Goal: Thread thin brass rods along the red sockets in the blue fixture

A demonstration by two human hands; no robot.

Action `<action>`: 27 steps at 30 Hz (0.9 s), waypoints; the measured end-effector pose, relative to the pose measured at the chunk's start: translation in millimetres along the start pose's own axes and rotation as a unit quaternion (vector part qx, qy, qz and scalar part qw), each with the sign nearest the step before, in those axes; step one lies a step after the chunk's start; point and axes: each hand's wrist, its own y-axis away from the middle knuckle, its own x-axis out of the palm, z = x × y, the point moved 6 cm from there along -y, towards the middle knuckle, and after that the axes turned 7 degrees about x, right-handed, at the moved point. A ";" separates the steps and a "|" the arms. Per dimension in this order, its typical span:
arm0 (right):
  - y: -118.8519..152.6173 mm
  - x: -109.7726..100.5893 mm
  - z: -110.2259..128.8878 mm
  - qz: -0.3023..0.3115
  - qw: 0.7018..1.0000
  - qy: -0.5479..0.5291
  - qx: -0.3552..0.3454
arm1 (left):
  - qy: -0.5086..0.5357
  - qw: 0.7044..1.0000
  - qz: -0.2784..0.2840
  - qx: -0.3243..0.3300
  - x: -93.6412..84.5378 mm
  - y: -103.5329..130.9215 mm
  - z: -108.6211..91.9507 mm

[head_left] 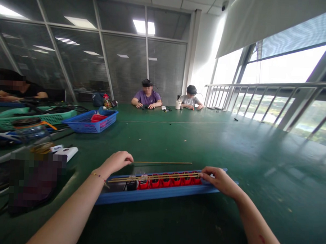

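Observation:
A long blue tray [160,194] lies across the green table in front of me, with a row of several red cups [165,181] and one black cup [131,184] inside. Several thin sticks [149,177] rest lengthwise over the cups. My left hand [120,161], behind the tray's left part, pinches the left end of a single thin stick [163,162], which points right beyond the tray. At the tray's right end, my right hand [213,176] has its fingers closed on the right ends of the sticks over the cups.
To the left are a blue basket [91,126] with a red container, a green basket [6,120], a jar [30,127] and a white object [69,153]. People sit at the table's far side and far left. A railing [267,83] runs along the right.

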 end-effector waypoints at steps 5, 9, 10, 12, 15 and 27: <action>-0.4 -8.6 -0.3 -0.009 0.998 -0.054 0.009 | 0.016 1.000 0.010 -0.006 13.4 1.0 8.1; 0.1 -26.2 -0.7 -0.060 0.990 -0.128 0.007 | 0.025 1.000 0.003 -0.001 15.9 1.3 7.4; -0.5 -31.7 -1.7 -0.076 0.987 -0.144 0.005 | 0.027 1.000 0.001 0.000 16.1 1.3 6.9; -4.4 -40.6 -6.2 -0.103 0.981 -0.163 0.004 | 0.032 0.999 -0.002 0.001 16.3 1.3 6.2; -18.0 -44.0 -17.4 -0.109 0.982 -0.157 0.014 | 0.039 0.999 -0.006 -0.003 16.3 1.4 6.0; -72.3 -1.5 -18.6 0.014 0.993 0.119 -0.016 | 0.057 0.998 0.004 -0.015 13.8 3.6 2.7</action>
